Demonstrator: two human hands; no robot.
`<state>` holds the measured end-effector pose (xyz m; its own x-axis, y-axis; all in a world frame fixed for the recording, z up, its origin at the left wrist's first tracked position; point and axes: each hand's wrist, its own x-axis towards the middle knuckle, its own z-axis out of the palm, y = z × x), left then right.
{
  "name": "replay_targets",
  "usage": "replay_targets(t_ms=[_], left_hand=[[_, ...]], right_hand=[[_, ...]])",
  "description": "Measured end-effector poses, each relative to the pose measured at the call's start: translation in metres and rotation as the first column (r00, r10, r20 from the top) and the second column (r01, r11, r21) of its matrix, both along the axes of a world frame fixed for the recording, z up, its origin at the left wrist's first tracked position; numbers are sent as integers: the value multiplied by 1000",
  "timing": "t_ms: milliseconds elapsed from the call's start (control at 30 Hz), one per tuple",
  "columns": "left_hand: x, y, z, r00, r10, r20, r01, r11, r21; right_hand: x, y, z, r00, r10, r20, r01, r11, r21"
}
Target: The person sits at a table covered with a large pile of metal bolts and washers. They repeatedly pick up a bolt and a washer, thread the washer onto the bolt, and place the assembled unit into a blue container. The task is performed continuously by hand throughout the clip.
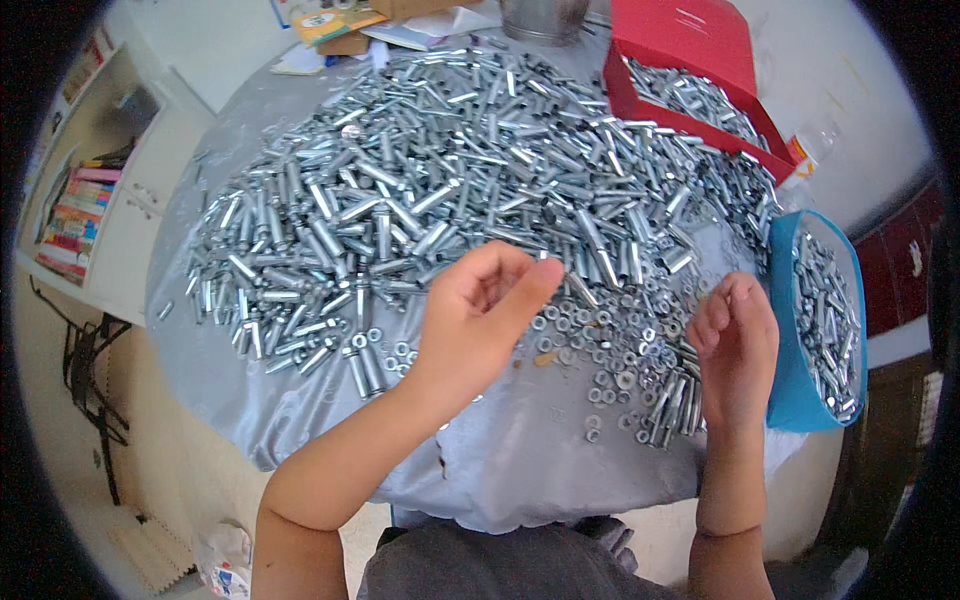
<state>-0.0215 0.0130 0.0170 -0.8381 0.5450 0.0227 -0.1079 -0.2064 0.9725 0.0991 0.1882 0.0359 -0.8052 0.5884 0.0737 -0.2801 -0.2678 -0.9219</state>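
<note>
My left hand [475,312] hovers over the near side of a big heap of silvery metal sleeves and bolts [430,170]. Its thumb presses against the curled fingers, and anything pinched there is too small or hidden to make out. My right hand [738,345] hangs farther right, fingers curled in, and what they hold, if anything, does not show. Between the hands lie loose nuts and washers [605,350]. Close to the right hand, a small bunch of bolts [672,412] lies side by side on the grey tablecloth [540,450].
Right of my right hand stands a blue bin [783,350] full of metal parts. An open red box [690,135] with more parts sits at the far right. At the back are a metal bucket [545,20] and papers [405,32]. A white cabinet [125,240] stands left.
</note>
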Motion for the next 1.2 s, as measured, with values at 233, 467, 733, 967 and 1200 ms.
replay_targets(t_ms=[233,467,733,967,1200], left_hand=[[4,3,-13,834,-58,-549,-74,974,-215],[10,6,-11,393,-263,-881,-202,910,-362],[13,9,-16,341,-390,-855,-129,882,-454],[14,6,-17,480,-416,-772,-145,831,-538],[10,6,-15,481,-318,-817,-236,850,-470]], right_hand=[[2,29,12,983,-153,-103,154,988,1],[3,38,4,986,-137,-94,131,989,-70],[1,30,1,988,143,63,-139,988,-68],[2,40,-1,979,192,73,-183,977,-113],[-1,30,0,970,132,206,-123,991,-57]])
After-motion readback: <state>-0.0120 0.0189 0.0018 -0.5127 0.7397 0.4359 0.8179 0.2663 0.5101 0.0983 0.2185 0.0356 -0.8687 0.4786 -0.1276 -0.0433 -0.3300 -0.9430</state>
